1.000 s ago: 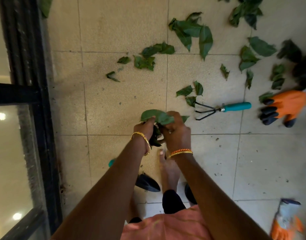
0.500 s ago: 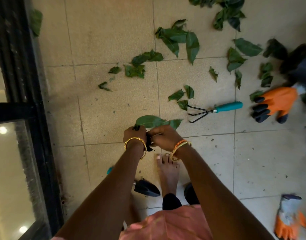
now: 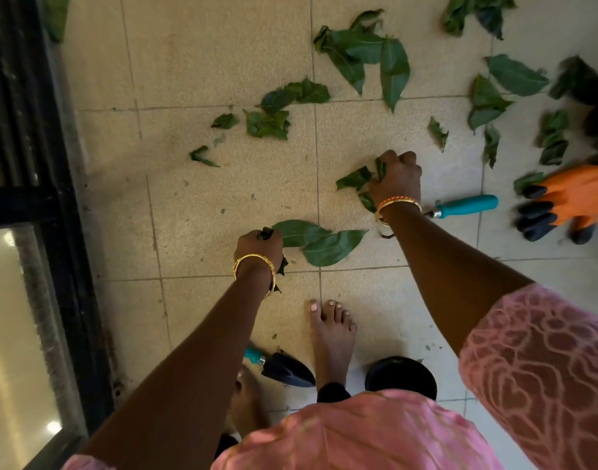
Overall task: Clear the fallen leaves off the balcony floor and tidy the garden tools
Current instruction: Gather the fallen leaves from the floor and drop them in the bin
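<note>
No text, label, brand, number or sign can be read anywhere in the view.

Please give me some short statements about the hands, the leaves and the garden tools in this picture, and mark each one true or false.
1. The left hand holds a bunch of green leaves. True.
2. The right hand grips the teal-handled hand rake. False: it grips small green leaves; the rake lies on the beige tiled floor.
3. The orange garden glove with black fingertips lies right of the rake. True.
4. The person wears shoes. False: a bare foot shows.
5. The dark trowel lies near the foot. True.
</note>
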`<state>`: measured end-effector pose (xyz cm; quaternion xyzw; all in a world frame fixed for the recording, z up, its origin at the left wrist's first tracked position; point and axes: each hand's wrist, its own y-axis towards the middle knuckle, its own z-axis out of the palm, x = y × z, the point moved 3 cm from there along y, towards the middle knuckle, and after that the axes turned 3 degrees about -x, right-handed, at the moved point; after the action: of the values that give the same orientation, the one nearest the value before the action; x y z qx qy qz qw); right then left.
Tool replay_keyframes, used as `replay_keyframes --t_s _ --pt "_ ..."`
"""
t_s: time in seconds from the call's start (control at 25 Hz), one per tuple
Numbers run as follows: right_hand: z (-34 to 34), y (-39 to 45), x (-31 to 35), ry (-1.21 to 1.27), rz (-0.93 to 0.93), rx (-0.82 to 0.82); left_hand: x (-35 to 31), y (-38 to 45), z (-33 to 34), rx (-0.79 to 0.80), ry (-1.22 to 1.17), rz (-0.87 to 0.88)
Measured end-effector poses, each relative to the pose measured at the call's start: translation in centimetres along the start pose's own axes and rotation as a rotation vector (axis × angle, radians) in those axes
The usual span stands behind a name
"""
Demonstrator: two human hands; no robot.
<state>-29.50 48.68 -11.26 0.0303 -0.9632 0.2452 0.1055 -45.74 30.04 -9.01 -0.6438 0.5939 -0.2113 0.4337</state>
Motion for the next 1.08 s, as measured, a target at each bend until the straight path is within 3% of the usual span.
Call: replay_keyframes --t_s 0.24,0.32,0.44,0.6,0.72,0.84,1.0,1.08 --pt "-1.6 -0.2 0.0 0.179 0.074 -0.139 0.4 -0.2 0.8 0.034 0.043 0.0" --pt "-3.9 -2.0 1.3 0.238 -0.061 -0.161 0.2 -0.3 0.7 0.035 0.04 0.003" --pt "-4.7 -2.5 2.2 0.048 -0.267 -0.183 0.1 -1.0 0.9 0.046 0.03 -0.011" --pt "-0.9 -1.5 1.4 0.016 -0.444 -0.042 0.2 -2.2 2.4 0.088 0.026 -0.015" --pt "1.6 -0.8 1.7 -0.115 -0.46 0.024 0.3 -2.2 2.7 0.109 0.005 0.009" --pt "2.1 0.1 2.1 -0.198 -0.457 -0.029 1.1 -2.0 2.3 0.127 -0.06 -0.004" --pt "0.3 -1.8 4.2 0.124 -0.455 -0.179 0.5 -2.2 1.1 0.143 -0.207 0.035" --pt "-1.3 -4.7 5.7 0.362 -0.369 -0.107 -1.0 -3.3 0.5 0.156 -0.34 0.041"
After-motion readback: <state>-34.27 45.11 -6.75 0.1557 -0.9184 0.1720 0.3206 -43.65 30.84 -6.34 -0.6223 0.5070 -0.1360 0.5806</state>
